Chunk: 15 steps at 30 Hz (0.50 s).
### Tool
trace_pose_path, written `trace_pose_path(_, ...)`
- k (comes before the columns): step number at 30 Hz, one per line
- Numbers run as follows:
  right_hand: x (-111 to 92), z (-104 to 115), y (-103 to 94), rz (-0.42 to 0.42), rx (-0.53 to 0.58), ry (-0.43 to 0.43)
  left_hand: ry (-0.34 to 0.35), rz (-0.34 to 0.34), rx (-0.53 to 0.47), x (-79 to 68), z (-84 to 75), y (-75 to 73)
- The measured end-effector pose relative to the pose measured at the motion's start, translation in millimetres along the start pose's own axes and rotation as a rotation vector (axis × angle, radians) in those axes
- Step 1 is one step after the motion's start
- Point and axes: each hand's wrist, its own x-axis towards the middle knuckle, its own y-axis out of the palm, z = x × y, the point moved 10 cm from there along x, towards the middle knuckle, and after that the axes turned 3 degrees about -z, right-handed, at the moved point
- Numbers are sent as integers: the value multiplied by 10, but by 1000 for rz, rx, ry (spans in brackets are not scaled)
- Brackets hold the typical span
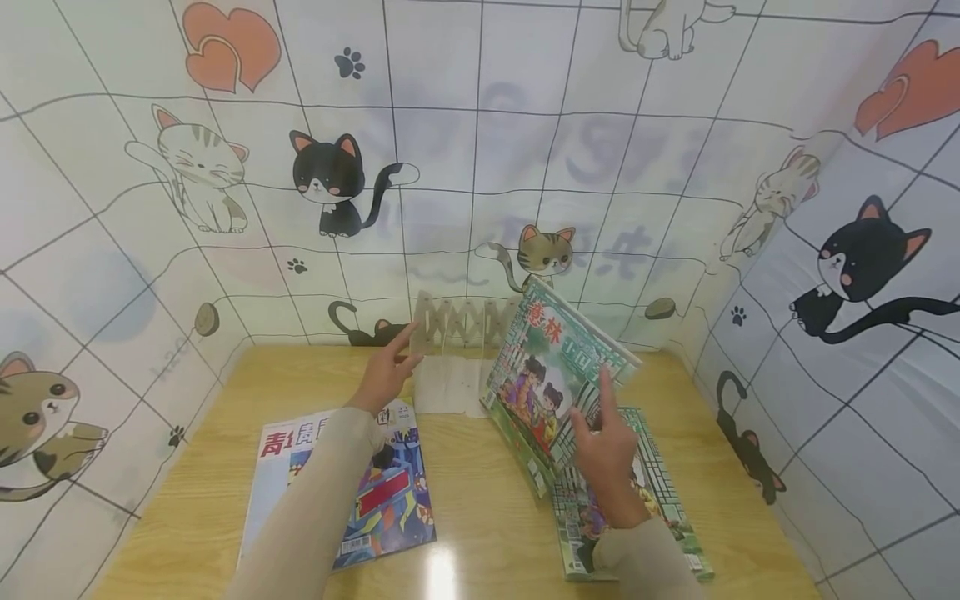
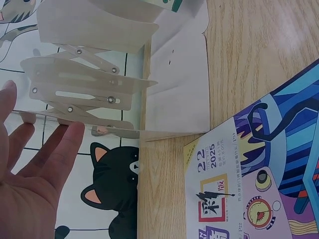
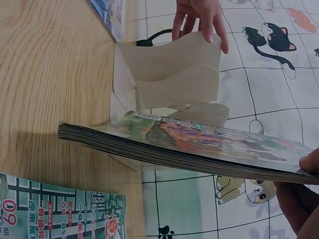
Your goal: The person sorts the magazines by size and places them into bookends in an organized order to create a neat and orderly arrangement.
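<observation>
Our right hand (image 1: 609, 458) grips the green magazine (image 1: 543, 375), which is tilted at the right end of the pale rack (image 1: 450, 387) on the worktop (image 1: 480, 483); whether they touch, we cannot tell. Our left hand (image 1: 386, 375) pinches the rack's left panel (image 1: 423, 310). We should probably hold this panel steady and make the magazine's lower edge level.

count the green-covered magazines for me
2 that I can tell apart: the upper green magazine, tilted in the right hand, and the lower green magazine, lying at the wood-grain table's right. Others may be hidden beneath.
</observation>
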Motion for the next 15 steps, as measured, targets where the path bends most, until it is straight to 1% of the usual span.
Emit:
trace_pose_path(7,-13,62,115,-21,-73,-69,1,-11,0,1,23,-4)
trace_pose_path(10,-21,80,173,-17,-98,-84,0,-6,4,-1,28,-1)
trace_pose_path(15,-38,84,263,-16,-97,-86,-2,-4,6,9,37,4)
